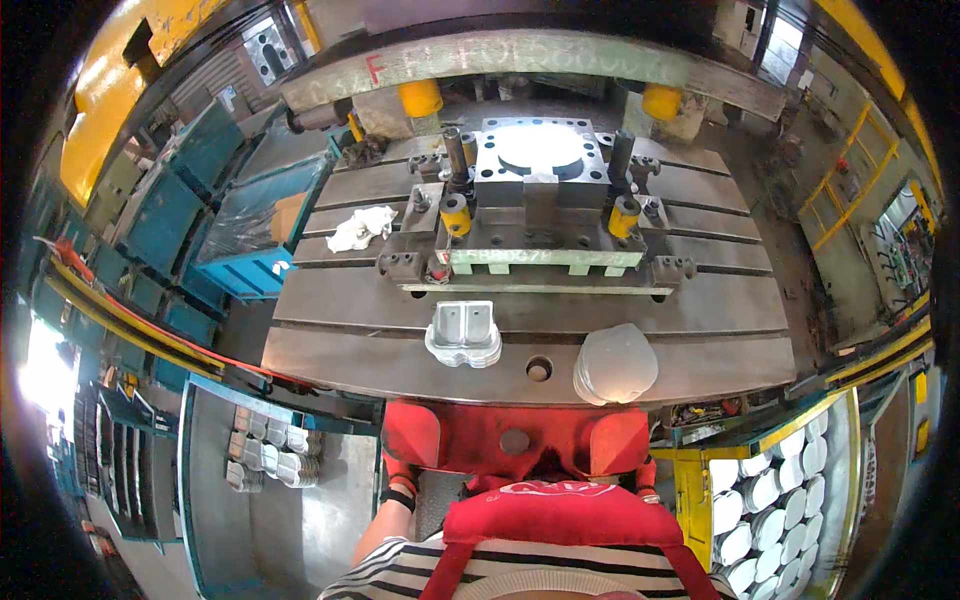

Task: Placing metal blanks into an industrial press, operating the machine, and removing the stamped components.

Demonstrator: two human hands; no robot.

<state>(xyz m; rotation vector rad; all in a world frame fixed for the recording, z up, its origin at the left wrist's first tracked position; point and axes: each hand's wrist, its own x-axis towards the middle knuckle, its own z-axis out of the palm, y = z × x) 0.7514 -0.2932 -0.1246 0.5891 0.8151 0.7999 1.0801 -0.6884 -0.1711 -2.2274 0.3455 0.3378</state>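
My left hand (400, 468), in a red glove with a black band at the wrist, is at the left side of a red control stand (513, 440). On the stand's other side is my right hand (648, 474), also in red, mostly covered by the stand and my red apron (560, 515). The fingers of both hands are hidden. Beyond the stand, on the slotted steel press bed (360, 345), sit a stack of grey-white formed metal trays (464, 335) and, to its right, a stack of flat rounded metal blanks (616, 365).
A die (540, 205) with upright guide posts and yellow sleeves stands on the bed under the press ram (530, 65). A white rag (362, 228) lies to its left. At lower left, a bin (335, 520) holds formed trays; at lower right, a yellow-edged bin (690, 500) holds stacked blanks.
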